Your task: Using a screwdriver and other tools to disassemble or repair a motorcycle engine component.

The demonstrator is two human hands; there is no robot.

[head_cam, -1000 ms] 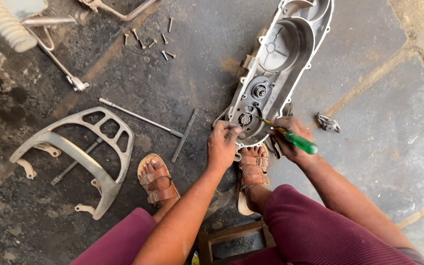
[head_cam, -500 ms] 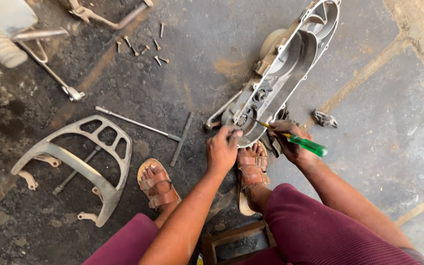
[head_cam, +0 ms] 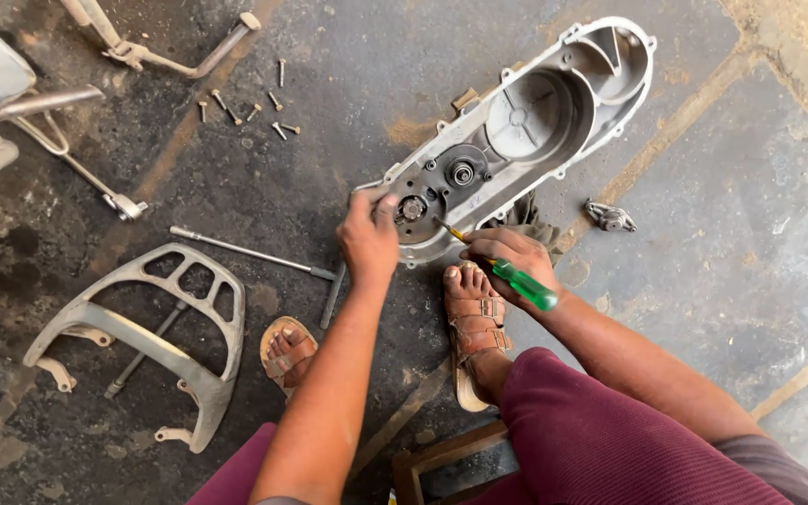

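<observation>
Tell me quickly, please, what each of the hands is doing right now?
Left hand: fingers bent, resting on the near end of the grey engine cover; grip cannot be told.
Right hand: closed around the green-handled screwdriver, tip at the cover.

Engine cover (head_cam: pixel 554 112), bolts (head_cam: pixel 245 105) on floor (head_cam: pixel 722 281)

Engine cover (head_cam: pixel 526 131): formerly tipped up on its edge, now lying flat on the floor with its open inner side up; left hand (head_cam: pixel 368 238) shifted from its lower rim to the small gear at its near end; screwdriver (head_cam: pixel 502 266) tip still at that gear.
</observation>
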